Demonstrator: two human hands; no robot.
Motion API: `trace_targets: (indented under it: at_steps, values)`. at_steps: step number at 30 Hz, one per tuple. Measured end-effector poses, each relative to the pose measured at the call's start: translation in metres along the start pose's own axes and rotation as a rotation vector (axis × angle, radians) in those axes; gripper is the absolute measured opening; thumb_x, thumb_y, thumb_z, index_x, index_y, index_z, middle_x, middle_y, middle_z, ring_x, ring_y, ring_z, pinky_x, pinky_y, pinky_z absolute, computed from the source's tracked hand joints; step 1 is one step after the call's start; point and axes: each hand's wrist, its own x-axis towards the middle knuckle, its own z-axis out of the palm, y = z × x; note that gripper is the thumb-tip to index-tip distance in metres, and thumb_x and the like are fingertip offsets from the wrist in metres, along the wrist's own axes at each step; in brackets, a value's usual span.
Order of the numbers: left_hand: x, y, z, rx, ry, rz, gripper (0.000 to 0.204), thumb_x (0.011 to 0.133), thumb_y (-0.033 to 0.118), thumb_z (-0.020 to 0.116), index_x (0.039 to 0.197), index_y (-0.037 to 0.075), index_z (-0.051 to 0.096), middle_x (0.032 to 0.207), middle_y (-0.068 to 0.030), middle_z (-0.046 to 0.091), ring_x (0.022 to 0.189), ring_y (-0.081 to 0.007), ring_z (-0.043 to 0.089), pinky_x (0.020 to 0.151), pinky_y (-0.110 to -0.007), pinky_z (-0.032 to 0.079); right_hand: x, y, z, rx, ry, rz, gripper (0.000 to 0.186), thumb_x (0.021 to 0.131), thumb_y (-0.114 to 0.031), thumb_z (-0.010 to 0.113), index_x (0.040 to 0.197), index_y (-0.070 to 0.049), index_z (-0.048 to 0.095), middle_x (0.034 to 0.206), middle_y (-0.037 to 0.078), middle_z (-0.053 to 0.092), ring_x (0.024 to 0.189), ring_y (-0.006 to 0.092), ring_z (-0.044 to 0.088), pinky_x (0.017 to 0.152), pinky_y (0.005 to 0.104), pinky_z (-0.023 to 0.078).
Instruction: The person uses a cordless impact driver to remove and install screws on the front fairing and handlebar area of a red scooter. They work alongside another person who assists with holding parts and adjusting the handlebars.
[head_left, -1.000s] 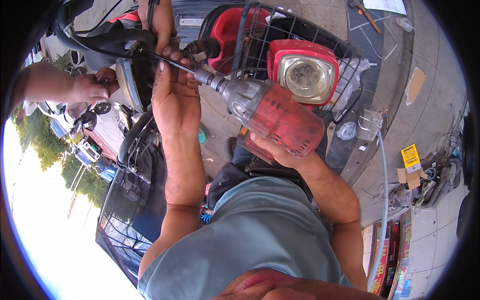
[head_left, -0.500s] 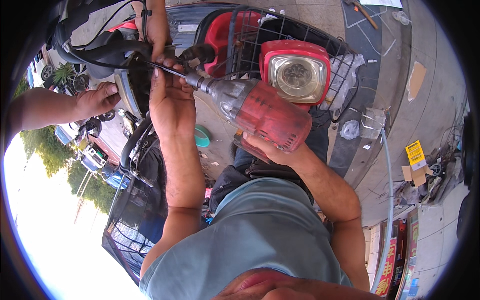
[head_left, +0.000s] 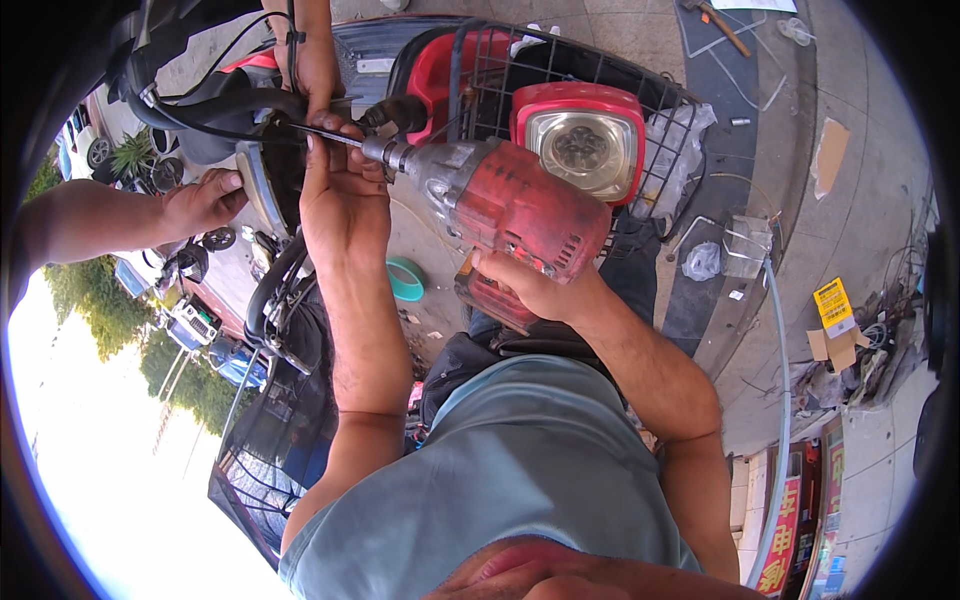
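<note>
My right hand [head_left: 535, 288] grips the handle of a red and grey cordless power drill [head_left: 535, 205], its thumb wrapped round the handle. A long thin bit [head_left: 335, 135] runs from the chuck to the back of a dark round lamp housing [head_left: 280, 170] with a pale rim. Palm up, my left hand [head_left: 345, 205] has its fingers curled beside the bit at the housing; what they hold is hidden. Another person's hand [head_left: 205, 203] rests on the lamp's rim. A further hand [head_left: 310, 75], not mine, reaches in from the top to the same spot.
Black cables [head_left: 225, 112] loop around the housing. Behind the drill are a wire basket [head_left: 590, 60] and a red-framed headlamp [head_left: 580, 145]. A green basin [head_left: 406, 279] lies on the ground. To the right are a hammer [head_left: 728, 32], a hose [head_left: 783, 400] and a yellow box [head_left: 832, 307].
The drill has shifted slightly left and up, and my right thumb shows more on its handle. My left hand stays by the bit. The view has turned slightly.
</note>
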Motion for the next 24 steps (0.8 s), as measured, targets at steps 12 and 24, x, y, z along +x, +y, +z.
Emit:
trace_targets:
  at_steps: [12, 24]
  values:
    - [0.004, 0.004, -0.004, -0.012, -0.037, -0.044, 0.025, 0.107, 0.026, 0.046, 0.118, 0.006, 0.055, 0.108, -0.0054, 0.063, 0.089, -0.0122, 0.064, 0.069, -0.023, 0.051, 0.007, -0.005, 0.002, -0.01, -0.003, 0.004, 0.028, 0.083, -0.011, 0.072, 0.109, -0.003, 0.065, 0.099, 0.004, 0.066, 0.09, 0.0147, 0.062, 0.081, 0.033, 0.051]
    - [0.016, 0.007, -0.023, -0.033, -0.017, -0.064, 0.025, 0.106, 0.028, 0.049, 0.115, 0.007, 0.058, 0.105, -0.0042, 0.065, 0.088, -0.0116, 0.063, 0.072, -0.024, 0.051, 0.009, 0.0, 0.018, 0.231, 0.008, 0.089, 0.025, 0.08, -0.002, 0.064, 0.105, -0.001, 0.062, 0.073, 0.0, 0.059, 0.053, 0.0073, 0.05, 0.048, 0.0271, 0.039]
